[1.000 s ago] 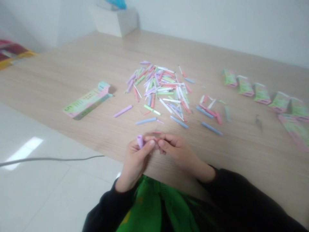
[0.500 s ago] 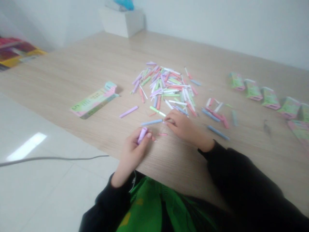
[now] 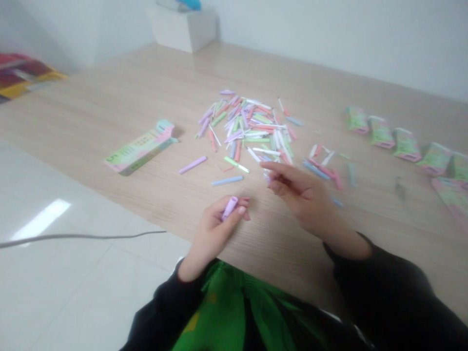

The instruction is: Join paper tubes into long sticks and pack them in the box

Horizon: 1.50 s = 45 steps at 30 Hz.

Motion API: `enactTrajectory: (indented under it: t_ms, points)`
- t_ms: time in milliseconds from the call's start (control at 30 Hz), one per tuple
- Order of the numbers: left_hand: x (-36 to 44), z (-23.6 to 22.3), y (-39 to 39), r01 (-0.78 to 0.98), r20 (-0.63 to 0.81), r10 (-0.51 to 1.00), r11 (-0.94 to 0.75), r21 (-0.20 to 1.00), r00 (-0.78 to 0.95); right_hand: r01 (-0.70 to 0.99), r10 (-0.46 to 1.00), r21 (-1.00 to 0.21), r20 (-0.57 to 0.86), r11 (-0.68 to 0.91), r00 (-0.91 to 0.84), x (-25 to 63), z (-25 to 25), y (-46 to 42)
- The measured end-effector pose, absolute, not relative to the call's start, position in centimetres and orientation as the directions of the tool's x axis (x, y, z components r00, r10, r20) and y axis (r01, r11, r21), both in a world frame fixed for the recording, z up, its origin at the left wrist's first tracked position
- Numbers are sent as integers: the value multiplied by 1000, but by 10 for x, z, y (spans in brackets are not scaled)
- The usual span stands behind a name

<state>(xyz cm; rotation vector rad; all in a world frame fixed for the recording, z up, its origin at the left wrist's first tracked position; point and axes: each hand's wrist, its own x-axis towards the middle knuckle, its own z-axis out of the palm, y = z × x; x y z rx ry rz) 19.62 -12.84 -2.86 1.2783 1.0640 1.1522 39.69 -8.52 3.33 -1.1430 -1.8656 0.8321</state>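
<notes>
My left hand (image 3: 219,219) is closed around a short purple pen tube (image 3: 229,208), its open end facing up and away. Off to its right, my right hand (image 3: 298,192) hovers over the table with index finger and thumb drawn together. Something small and purplish shows at those fingertips, too blurred to name. Just beyond the hands lie a blue pen tube (image 3: 227,181), a green and white pen piece (image 3: 237,165) and a purple pen tube (image 3: 192,165). A loose pile of pastel and white pen parts (image 3: 252,122) spreads behind them.
A pastel carton (image 3: 141,148) lies at left. Several similar small boxes (image 3: 382,131) stand in a row at right, with a flat pink-green packet (image 3: 449,195) nearby. More pen parts (image 3: 323,168) lie right of the pile. A white box (image 3: 185,29) stands at the wall.
My right hand has lifted away from beside the blue tube and moved right. My left hand, still holding the purple tube, has shifted slightly right. A thin pink piece near it no longer shows.
</notes>
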Motion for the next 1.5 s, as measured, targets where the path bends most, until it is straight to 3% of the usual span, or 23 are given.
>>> enactTrajectory:
  t_ms: [67,167,533,667,867,1167,1500]
  points:
    - [207,-26,-132,-86,50,983,-35,996,178,234,939,-925,242,300,-244,401,45,-101]
    - [220,-18,-138,-157,31,971,7,988,239,83,961,-972,198,217,-194,405,54,-119]
    - [236,0,-153,-177,17,948,41,983,318,358,944,-873,315,330,-101,414,49,-149]
    - [239,-1,-155,-194,17,944,50,980,328,406,937,-849,342,339,-68,422,53,-153]
    - [242,-2,-157,-144,38,939,12,990,341,444,876,-757,444,479,-189,427,53,-157]
    - [244,0,-157,-107,15,933,25,994,360,460,822,-687,525,563,-222,434,48,-159]
    - [249,-3,-156,-102,32,922,9,995,387,362,906,-831,403,422,-130,439,42,-154]
